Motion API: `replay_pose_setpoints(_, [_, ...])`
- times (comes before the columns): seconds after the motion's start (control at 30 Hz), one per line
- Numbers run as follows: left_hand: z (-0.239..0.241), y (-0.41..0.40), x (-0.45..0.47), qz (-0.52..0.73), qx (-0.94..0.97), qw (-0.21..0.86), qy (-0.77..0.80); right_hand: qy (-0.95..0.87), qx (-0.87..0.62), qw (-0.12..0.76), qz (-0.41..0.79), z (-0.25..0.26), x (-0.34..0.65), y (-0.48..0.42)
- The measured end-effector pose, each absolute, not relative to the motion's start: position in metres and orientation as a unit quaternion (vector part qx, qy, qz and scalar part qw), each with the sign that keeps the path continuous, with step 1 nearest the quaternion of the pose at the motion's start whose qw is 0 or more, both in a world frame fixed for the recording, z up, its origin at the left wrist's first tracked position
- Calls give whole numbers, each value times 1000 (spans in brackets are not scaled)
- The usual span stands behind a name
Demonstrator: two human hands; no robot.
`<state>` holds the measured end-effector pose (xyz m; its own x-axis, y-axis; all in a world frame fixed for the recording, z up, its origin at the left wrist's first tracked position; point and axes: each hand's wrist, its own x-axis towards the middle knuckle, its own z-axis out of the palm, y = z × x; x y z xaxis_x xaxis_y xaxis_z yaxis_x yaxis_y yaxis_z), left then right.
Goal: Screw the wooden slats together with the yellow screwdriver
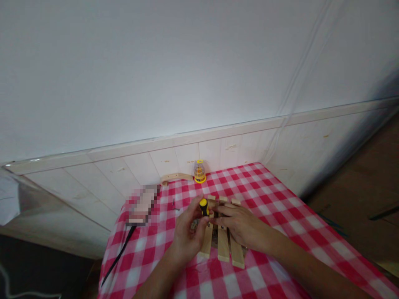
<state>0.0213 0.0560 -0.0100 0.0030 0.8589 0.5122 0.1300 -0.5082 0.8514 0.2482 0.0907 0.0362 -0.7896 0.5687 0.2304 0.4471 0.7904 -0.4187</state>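
Note:
In the head view, my left hand (pixel 188 234) is closed around a yellow-and-black screwdriver (pixel 203 206), whose yellow butt end points up toward me. The screwdriver stands over the leftmost of three pale wooden slats (pixel 223 245), which lie side by side on a piece mostly hidden beneath. Across these slats lies my right hand (pixel 240 222), its fingers stretched out and apart, tips close to the screwdriver. Small dark screw heads show on the slats. The screwdriver's tip is hidden by my hands.
A red-and-white checked tablecloth (pixel 258 274) covers the table against a panelled wall (pixel 218 151). At the back are a clear container with yellow ends (pixel 200 171) and a curved wooden piece (pixel 177 176). Loose screws (pixel 173 202) and a blurred-out device with a black cord (pixel 120 253) lie left.

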Motion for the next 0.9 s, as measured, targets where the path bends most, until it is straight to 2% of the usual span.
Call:
replay_pose_setpoints(0.23, [-10, 57, 23, 605, 617, 332, 379, -931, -264, 187, 167, 33, 248, 91])
replay_pose_setpoints(0.5, [10, 65, 39, 690, 504, 312, 415, -935, -263, 178, 157, 26, 249, 94])
replay_pose_setpoints(0.9, [-1, 70, 44, 696, 499, 326, 400, -928, -266, 187, 181, 32, 247, 90])
